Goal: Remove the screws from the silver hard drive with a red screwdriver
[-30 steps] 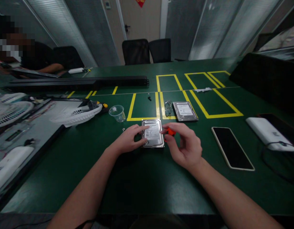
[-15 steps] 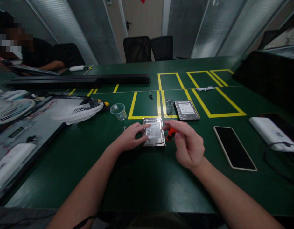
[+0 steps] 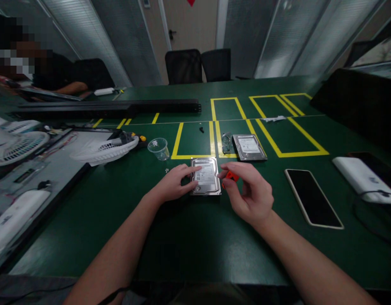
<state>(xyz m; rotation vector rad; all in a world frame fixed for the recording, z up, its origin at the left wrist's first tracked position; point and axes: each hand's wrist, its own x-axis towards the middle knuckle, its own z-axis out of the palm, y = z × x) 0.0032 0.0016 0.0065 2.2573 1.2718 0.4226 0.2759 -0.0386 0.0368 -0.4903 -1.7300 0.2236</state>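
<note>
A silver hard drive (image 3: pixel 208 176) lies label up on the green table in front of me. My left hand (image 3: pixel 174 182) steadies it from the left, its thumb and forefinger resting on the top face and the other fingers at the left edge. At the drive's right side, my right hand (image 3: pixel 250 190) grips an orange-red and black screwdriver (image 3: pixel 231 176) between thumb and fingers. The tip of that tool cannot be made out. Another hard drive (image 3: pixel 249 146) lies farther back to the right, with a small clear plastic bag or packet (image 3: pixel 226 142) beside it.
A clear plastic cup (image 3: pixel 158 149) stands left of the drive, with tiny white bits (image 3: pixel 166 170) near it. A phone (image 3: pixel 312 198) and a white power bank (image 3: pixel 365 178) lie right. White fan parts (image 3: pixel 103 152) lie left. Another person (image 3: pixel 60 74) sits at far left.
My right hand's thumb and fingers have shifted around the screwdriver handle, which has turned a little. My left hand and the drive stay in place; the view has moved slightly.
</note>
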